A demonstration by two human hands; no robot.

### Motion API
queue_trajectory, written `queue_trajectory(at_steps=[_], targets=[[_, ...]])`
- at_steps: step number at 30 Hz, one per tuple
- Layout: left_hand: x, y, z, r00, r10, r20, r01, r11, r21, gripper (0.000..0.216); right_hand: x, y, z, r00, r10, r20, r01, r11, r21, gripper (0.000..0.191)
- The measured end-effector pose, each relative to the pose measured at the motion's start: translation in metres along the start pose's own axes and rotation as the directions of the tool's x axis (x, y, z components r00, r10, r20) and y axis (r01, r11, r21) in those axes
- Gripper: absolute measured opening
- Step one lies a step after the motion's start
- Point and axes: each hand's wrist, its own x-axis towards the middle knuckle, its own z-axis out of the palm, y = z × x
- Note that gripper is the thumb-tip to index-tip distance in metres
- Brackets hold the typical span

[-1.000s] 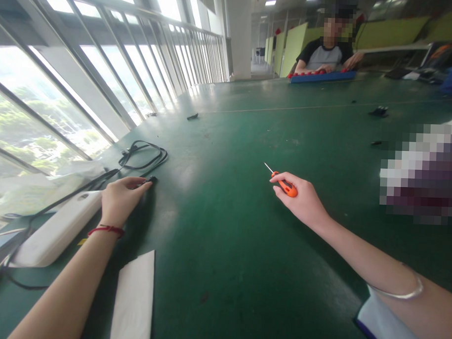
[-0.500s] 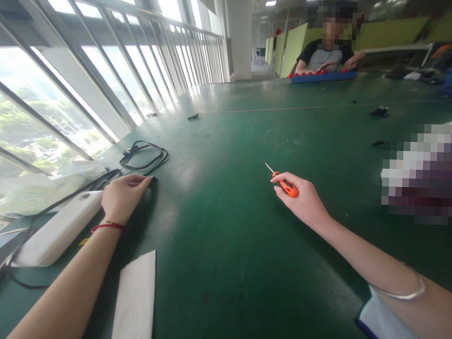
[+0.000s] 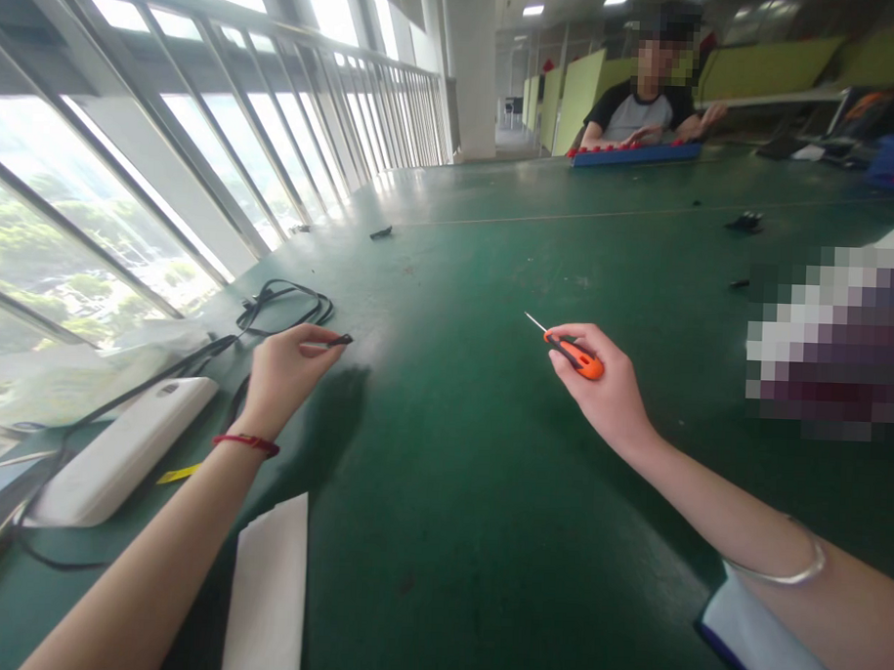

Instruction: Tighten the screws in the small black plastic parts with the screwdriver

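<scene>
Left hand [image 3: 284,373] pinches small black piece [image 3: 340,340] above green table [image 3: 428,452], piece off that hand's right side, well apart from orange screwdriver [image 3: 584,359], its long axis slanting away and leftward, gripped by right hand [image 3: 607,389].

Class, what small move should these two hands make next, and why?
Probably bring the left hand toward the right hand: the left pinches a small black piece above the green table, the right holds an orange-and-black screwdriver, and a wide gap separates them.
</scene>
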Motion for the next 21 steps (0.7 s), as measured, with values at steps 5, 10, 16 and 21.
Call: queue_trajectory(at_steps=[5, 10, 16, 21], targets=[[-0.014, 0.082, 0.044, 0.919, 0.327, 0.219, -0.288, 0.939, -0.189, 0.016, -0.004, -0.007, -0.001, 0.979, -0.143, -0.146, 0.151, 0.988, 0.042, 0.011], [-0.036, 0.138, 0.092, 0.829, 0.494, 0.262, -0.423, 0.86, -0.285, 0.015, -0.009, -0.015, -0.001, 0.953, -0.249, -0.171, 0.255, 0.967, 0.014, 0.011], [-0.048, 0.138, 0.114, 0.847, 0.52, 0.109, -0.454, 0.815, -0.361, 0.013, -0.01, -0.018, -0.003, 0.923, -0.278, -0.265, 0.276, 0.96, -0.045, 0.012], [-0.037, 0.128, 0.114, 0.878, 0.47, 0.088, -0.41, 0.835, -0.366, 0.01, -0.01, -0.016, -0.003, 0.929, -0.251, -0.273, 0.252, 0.967, -0.031, 0.013]])
